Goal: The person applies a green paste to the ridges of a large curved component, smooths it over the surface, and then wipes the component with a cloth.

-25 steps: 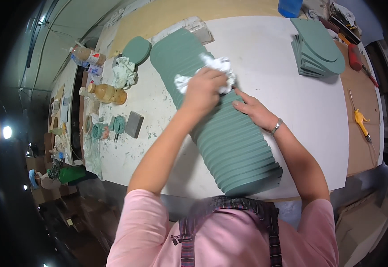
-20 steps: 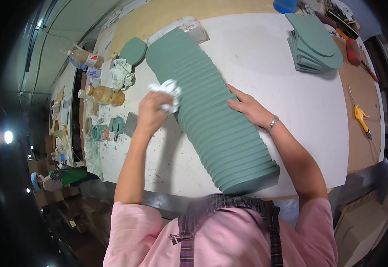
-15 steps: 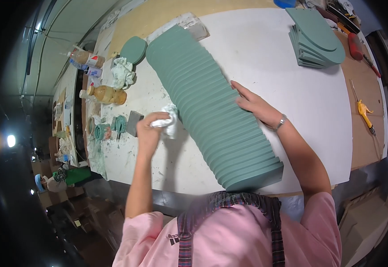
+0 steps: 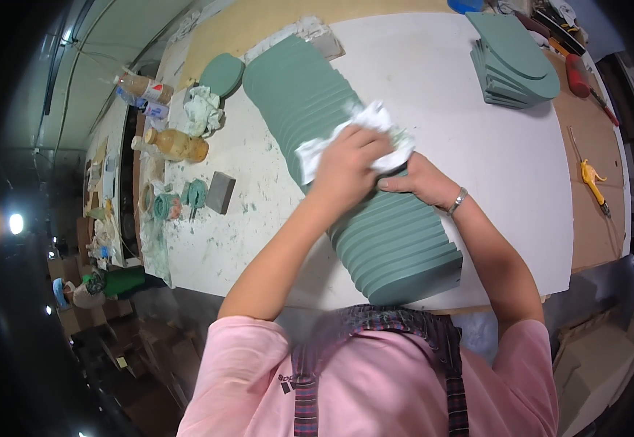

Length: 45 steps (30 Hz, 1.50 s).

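Observation:
A long row of overlapping green flat panels (image 4: 404,251), each with a rounded end, runs diagonally over the white-topped table. My left hand (image 4: 350,164) is closed on a crumpled white cloth (image 4: 375,116) and presses it against the panels at mid-row. Part of the cloth spreads out left of my fingers. At the row's right edge, my right hand (image 4: 430,182) touches the cloth's side. Its thumb lies across a panel edge with a dark gap just above it, and the fingers grip there, partly hidden by the cloth.
Another stack of green panels (image 4: 517,65) lies at the far right. Beside it are a red-handled tool (image 4: 579,76) and a yellow-handled tool (image 4: 591,180). On the left stand bottles (image 4: 179,146), a grey block (image 4: 220,193), green tape rings (image 4: 195,194) and a crumpled rag (image 4: 203,111).
My left hand has carried the white cloth from the table left of the row rightward onto the panels. My right hand has turned, its thumb now across a panel edge.

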Available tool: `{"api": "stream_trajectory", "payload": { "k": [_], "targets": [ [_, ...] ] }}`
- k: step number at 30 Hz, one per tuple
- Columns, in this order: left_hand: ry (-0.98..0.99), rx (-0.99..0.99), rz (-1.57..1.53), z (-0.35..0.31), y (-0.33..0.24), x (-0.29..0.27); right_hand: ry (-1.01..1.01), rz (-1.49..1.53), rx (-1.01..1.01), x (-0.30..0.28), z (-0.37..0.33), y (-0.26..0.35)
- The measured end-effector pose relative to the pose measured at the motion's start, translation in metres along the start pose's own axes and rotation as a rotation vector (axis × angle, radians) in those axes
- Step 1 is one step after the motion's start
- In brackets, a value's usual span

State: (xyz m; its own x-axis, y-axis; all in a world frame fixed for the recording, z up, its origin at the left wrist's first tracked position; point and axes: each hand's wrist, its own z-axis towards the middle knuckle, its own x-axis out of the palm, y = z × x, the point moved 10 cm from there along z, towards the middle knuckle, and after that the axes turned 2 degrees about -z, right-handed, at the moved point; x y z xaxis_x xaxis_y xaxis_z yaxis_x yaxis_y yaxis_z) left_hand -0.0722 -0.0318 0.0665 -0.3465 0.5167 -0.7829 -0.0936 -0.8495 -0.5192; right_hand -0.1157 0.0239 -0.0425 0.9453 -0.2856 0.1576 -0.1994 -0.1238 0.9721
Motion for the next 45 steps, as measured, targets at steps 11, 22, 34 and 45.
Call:
{"api": "stream_trajectory", "payload": {
  "k": [11,22,34,45],
  "targets": [
    [-0.151,0.014,0.072,-0.022,0.002,-0.015,-0.012,-0.071,-0.064,0.001,0.006,0.000],
    [-0.090,-0.496,-0.028,-0.147,0.069,-0.076,-0.058,0.108,-0.019,-0.028,-0.055,-0.012],
    [0.195,0.142,-0.234,-0.029,-0.092,0.070,-0.260,-0.071,0.023,0.013,-0.152,-0.051],
    [0.222,0.134,-0.079,-0.052,-0.100,0.066,-0.255,0.020,0.013,0.012,-0.153,-0.056]
  ]
}}
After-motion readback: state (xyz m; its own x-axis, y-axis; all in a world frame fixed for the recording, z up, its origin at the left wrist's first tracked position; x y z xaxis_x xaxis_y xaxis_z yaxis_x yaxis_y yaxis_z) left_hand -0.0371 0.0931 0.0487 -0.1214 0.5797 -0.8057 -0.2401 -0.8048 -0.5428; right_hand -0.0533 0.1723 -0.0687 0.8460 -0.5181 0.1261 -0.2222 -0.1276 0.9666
